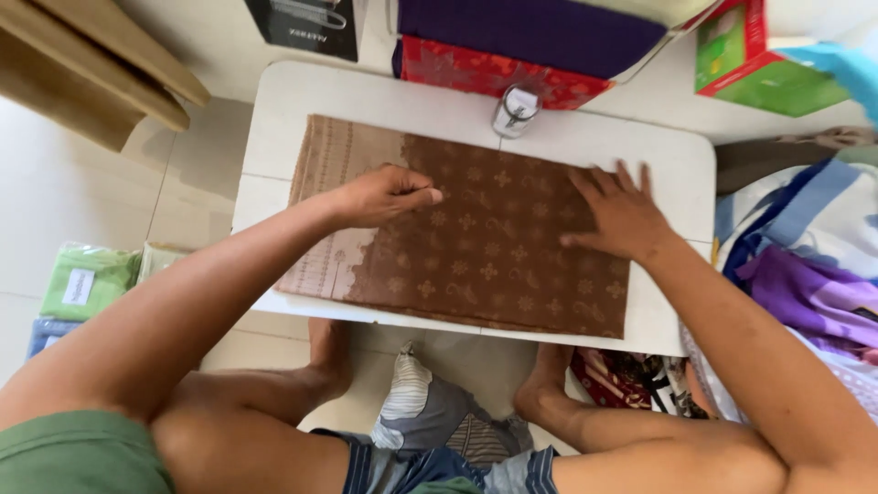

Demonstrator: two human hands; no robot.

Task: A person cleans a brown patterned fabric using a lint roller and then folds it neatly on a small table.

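white low table (302, 91) | brown patterned cloth (476, 247) | left hand (384, 195) curled, right hand (622, 215) flat, both pressing | small jar (516, 112) behind

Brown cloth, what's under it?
The brown cloth lies on a white table, with both hands pressing on top. Whatever else is beneath the cloth is covered.

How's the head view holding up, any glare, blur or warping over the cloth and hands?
Head view: soft daylight, no hard glare on the brown patterned cloth; faint shadows under the left hand and right hand; both look sharp; the white table edges bow from wide-angle distortion; the small metal-topped jar is slightly soft.
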